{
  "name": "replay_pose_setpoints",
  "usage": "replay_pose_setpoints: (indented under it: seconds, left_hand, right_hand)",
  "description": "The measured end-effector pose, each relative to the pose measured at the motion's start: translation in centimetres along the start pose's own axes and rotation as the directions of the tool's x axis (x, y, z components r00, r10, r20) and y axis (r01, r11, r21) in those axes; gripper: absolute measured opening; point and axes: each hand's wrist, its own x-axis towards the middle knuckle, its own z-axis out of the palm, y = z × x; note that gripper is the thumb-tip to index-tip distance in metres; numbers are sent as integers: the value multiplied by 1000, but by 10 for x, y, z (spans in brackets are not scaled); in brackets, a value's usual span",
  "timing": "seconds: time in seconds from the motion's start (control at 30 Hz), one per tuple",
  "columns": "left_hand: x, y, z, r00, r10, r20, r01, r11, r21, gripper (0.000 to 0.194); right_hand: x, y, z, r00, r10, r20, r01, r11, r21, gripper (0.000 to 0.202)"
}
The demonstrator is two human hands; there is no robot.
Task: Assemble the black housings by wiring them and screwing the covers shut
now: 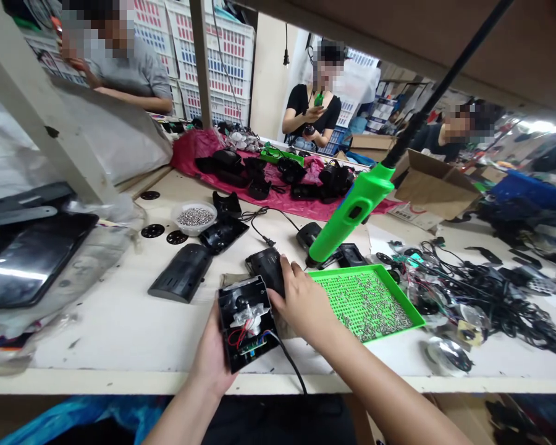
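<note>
My left hand [214,352] holds an open black housing [248,330] from its left side; inside it are red and blue wires, a small green board and a motor-like part, and a black cable runs out to the lower right. My right hand [301,296] has its fingers around a black shell [267,267] just behind the housing. A green electric screwdriver [352,213] hangs above, its tip near the corner of a green tray [419,321] of small screws. Another black shell [180,272] lies to the left, by a white bowl of small metal parts [194,217].
Tangled black cables and parts [500,290] cover the table's right side. Pink cloth [189,151] with black housings lies at the back. A black tray-like item [37,259] is at the left. People sit across the table. An open carton [440,185] stands at back right.
</note>
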Motion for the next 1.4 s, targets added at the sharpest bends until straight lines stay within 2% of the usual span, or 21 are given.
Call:
replay_pose_setpoints:
  seconds: [0.1, 0.27, 0.43, 0.57, 0.7, 0.9, 1.2, 1.4]
  left_hand:
    - [0, 1, 0, 1000, -23, 4, 23, 1000, -7, 50]
    - [-1, 2, -1, 1000, -24, -1, 24, 1000, -7, 51]
    - [-1, 4, 0, 999, -33, 24, 33, 999, -3, 50]
    - [-3, 5, 1, 999, -1, 44, 2, 1000, -21, 59]
    - [-6, 5, 2, 999, 35, 32, -34, 999, -36, 67]
    - [-5, 5, 1, 998, 35, 52, -35, 999, 2, 64]
    - [-5, 5, -1, 996, 31, 88, -37, 997, 74, 61]
    - [-4, 1, 2, 998, 32, 51, -40, 986, 159, 56]
  right_hand:
    - [-15, 5, -3, 997, -23, -79, 27, 998, 50, 58]
    - [-40, 14, -1, 969, -109, -222, 163, 957, 240, 35]
    - [-64, 11, 6, 967, -82, -242, 204, 818, 537, 23]
    - [-76, 4, 11, 961, -80, -266, 244, 704, 667, 23]
    - [-80, 0, 14, 950, -80, -302, 277, 662, 697, 23]
    - [-84, 0, 19, 933, -77, -351, 309, 670, 675, 23]
    - [-88, 4, 24, 945, -47, -323, 270, 665, 696, 22]
    - [-82, 9, 19, 941, -48, -336, 276, 684, 675, 21]
